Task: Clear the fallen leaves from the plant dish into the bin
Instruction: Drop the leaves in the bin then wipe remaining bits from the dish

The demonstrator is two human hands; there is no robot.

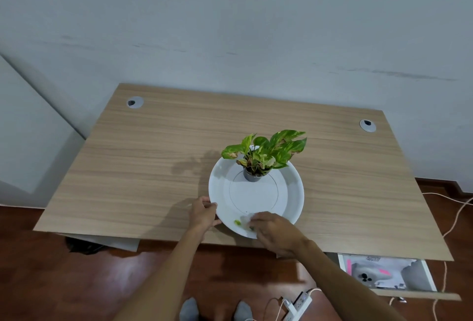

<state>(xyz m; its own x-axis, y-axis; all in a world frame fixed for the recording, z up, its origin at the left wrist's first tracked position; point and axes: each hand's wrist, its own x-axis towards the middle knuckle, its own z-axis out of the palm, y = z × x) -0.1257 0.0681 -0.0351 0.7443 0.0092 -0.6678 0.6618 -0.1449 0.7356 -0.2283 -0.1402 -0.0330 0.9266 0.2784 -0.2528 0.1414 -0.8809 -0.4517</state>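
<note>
A round white dish [289, 192] lies on the wooden desk [153, 154], its near edge over the desk's front. At the back of the dish a small potted green plant [263, 153] stands upright. My left hand [203, 214] grips the dish's left rim. Over the near rim, my right hand [275, 231] presses a pale crumpled tissue [245, 220] onto the dish. A small green leaf scrap [237, 222] lies just left of the tissue. No bin is in view.
Two cable grommets [135, 102] [367, 125] sit in the desk's back corners. An open drawer [384, 274] with papers juts out under the desk at the right. A white power strip [299, 305] and cables lie on the red-brown floor near my feet.
</note>
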